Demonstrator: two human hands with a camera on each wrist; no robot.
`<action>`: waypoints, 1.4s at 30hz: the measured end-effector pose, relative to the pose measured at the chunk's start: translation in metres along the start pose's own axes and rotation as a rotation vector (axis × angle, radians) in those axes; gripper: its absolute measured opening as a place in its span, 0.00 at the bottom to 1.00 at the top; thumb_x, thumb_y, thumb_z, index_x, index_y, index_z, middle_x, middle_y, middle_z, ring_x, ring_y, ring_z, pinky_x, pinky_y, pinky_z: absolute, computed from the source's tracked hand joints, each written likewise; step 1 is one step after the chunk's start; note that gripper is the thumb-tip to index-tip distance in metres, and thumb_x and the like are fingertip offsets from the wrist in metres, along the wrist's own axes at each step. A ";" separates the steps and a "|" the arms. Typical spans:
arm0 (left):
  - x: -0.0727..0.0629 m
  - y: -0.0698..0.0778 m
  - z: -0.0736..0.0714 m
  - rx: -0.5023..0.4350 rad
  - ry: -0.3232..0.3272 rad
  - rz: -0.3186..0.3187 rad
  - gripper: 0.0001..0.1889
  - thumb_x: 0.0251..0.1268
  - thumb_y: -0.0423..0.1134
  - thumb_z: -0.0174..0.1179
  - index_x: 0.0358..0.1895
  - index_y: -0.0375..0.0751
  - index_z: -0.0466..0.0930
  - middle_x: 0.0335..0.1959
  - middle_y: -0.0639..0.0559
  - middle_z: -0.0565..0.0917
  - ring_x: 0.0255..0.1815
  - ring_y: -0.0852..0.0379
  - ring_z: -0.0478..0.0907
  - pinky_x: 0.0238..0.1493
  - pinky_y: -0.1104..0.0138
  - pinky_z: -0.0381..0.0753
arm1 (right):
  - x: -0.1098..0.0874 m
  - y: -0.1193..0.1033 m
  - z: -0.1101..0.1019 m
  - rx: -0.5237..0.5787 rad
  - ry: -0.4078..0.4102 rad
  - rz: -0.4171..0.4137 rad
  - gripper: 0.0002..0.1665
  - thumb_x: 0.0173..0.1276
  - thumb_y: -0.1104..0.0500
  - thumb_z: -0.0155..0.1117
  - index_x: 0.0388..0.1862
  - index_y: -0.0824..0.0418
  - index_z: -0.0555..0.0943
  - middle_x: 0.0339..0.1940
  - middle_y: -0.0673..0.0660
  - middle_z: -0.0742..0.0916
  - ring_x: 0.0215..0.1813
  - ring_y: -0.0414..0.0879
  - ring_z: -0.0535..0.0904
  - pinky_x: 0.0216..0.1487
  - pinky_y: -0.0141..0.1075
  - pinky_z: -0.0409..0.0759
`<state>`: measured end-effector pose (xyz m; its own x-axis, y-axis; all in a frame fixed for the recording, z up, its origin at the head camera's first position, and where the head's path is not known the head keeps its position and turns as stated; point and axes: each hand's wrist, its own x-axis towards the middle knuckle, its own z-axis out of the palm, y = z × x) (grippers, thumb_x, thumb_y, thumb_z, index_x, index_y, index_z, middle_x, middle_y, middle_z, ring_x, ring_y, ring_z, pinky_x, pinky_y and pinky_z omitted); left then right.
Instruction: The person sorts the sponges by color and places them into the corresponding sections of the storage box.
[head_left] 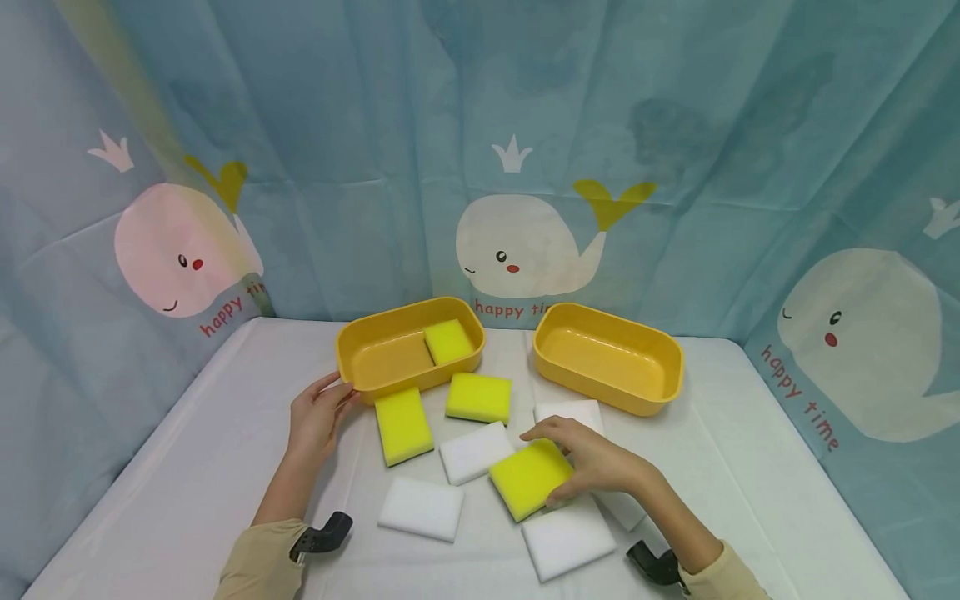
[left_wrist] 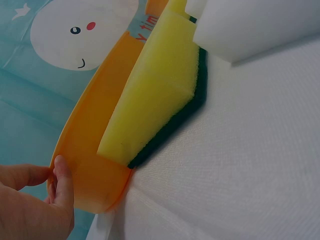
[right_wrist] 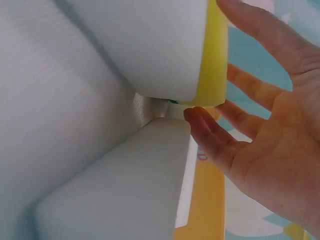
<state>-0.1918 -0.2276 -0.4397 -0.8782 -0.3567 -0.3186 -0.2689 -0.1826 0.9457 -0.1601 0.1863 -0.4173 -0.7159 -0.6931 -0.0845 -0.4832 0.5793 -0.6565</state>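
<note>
My left hand (head_left: 318, 417) pinches the near left rim of a yellow plastic bin (head_left: 375, 321), thumb and fingers on either side of its wall in the left wrist view. Inside this bin lies a yellow sponge (head_left: 447, 340). My right hand (head_left: 592, 458) arches over another yellow sponge (head_left: 531, 479), its thumb at the near edge and its fingers spread past the far edge. This sponge overlaps white sponge blocks beside it. Close to the left bin are two more yellow sponges (head_left: 403, 425); the left wrist view shows a dark green scouring layer (left_wrist: 172, 122) underneath.
A second yellow bin (head_left: 607, 354) stands at the back right with nothing in it. Several white sponge blocks (head_left: 422, 508) lie scattered over the white tablecloth (head_left: 750, 500). A blue curtain (head_left: 337, 167) with whale prints hangs behind and at both sides.
</note>
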 end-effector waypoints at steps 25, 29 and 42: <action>0.000 0.000 0.000 0.002 0.001 0.001 0.31 0.82 0.35 0.55 0.83 0.40 0.60 0.75 0.39 0.69 0.49 0.66 0.83 0.60 0.73 0.82 | -0.003 -0.003 -0.005 -0.015 -0.003 -0.010 0.42 0.55 0.54 0.87 0.68 0.57 0.80 0.62 0.54 0.82 0.58 0.48 0.78 0.58 0.41 0.85; -0.001 0.000 -0.001 0.004 -0.003 0.004 0.31 0.82 0.35 0.55 0.83 0.40 0.60 0.75 0.38 0.69 0.47 0.67 0.83 0.59 0.73 0.83 | -0.002 -0.005 -0.005 -0.005 0.003 -0.023 0.41 0.55 0.55 0.87 0.68 0.58 0.80 0.63 0.54 0.82 0.59 0.49 0.78 0.57 0.41 0.86; -0.001 0.002 0.001 -0.001 0.003 -0.002 0.31 0.82 0.35 0.55 0.83 0.40 0.60 0.74 0.38 0.70 0.44 0.69 0.84 0.59 0.73 0.83 | 0.002 -0.005 -0.008 0.033 0.010 -0.045 0.40 0.56 0.51 0.87 0.66 0.58 0.81 0.61 0.53 0.84 0.59 0.48 0.79 0.57 0.37 0.87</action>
<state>-0.1917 -0.2270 -0.4378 -0.8765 -0.3589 -0.3208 -0.2706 -0.1839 0.9450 -0.1633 0.1854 -0.4079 -0.6990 -0.7136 -0.0474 -0.4981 0.5333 -0.6838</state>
